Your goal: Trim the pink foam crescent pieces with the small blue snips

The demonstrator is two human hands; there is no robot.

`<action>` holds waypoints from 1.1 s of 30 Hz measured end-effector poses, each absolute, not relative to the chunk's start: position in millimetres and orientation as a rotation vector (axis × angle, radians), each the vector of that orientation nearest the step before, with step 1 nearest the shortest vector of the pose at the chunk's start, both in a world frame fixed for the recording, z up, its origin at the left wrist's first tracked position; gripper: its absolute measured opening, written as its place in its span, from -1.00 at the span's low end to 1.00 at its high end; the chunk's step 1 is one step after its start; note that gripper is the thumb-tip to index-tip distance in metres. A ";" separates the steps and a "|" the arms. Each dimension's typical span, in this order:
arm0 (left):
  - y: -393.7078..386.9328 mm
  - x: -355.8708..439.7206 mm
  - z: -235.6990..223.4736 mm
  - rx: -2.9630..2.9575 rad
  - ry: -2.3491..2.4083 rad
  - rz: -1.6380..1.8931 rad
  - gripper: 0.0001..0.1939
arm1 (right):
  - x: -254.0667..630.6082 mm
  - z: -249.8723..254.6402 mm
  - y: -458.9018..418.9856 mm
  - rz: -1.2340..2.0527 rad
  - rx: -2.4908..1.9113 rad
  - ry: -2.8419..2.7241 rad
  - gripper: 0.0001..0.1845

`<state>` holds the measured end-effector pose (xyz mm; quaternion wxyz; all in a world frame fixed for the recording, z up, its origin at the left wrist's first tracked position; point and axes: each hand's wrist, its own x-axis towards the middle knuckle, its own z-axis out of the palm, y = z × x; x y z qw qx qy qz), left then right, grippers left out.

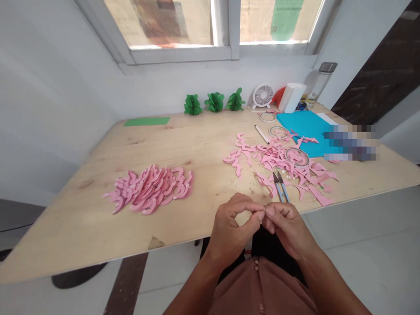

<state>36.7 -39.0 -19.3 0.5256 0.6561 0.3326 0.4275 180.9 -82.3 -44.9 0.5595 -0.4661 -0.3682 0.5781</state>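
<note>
My left hand (231,223) and my right hand (285,223) meet fingertip to fingertip at the near edge of the wooden table (203,144). Both are closed in a pinch on something too small to make out. Just beyond my fingers lie small thread snips (281,187), pointing away from me. A heap of curved pink cut-outs (151,189) lies to the left. A looser scatter of pink scraps (278,162) with wire rings among them spreads to the right.
A blue sheet (305,129), a white pen (261,134), a small white fan (263,95), a white roll (292,97) and a clear bottle (320,83) sit at the back right. Three green paper trees (214,102) and a green sheet (147,121) line the wall.
</note>
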 end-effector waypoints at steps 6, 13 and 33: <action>-38.2 36.4 -18.7 1.565 0.804 1.013 -0.89 | 179.3 -43.8 -80.9 1.435 -1.053 -0.806 -0.55; -38.3 41.7 -19.7 1.357 0.859 0.963 -0.92 | 174.8 -48.9 -81.2 1.692 -0.773 -0.621 -0.58; -39.3 45.1 -16.0 1.073 0.904 0.832 -0.86 | 190.0 -35.3 -107.4 0.563 -1.285 -1.379 -0.80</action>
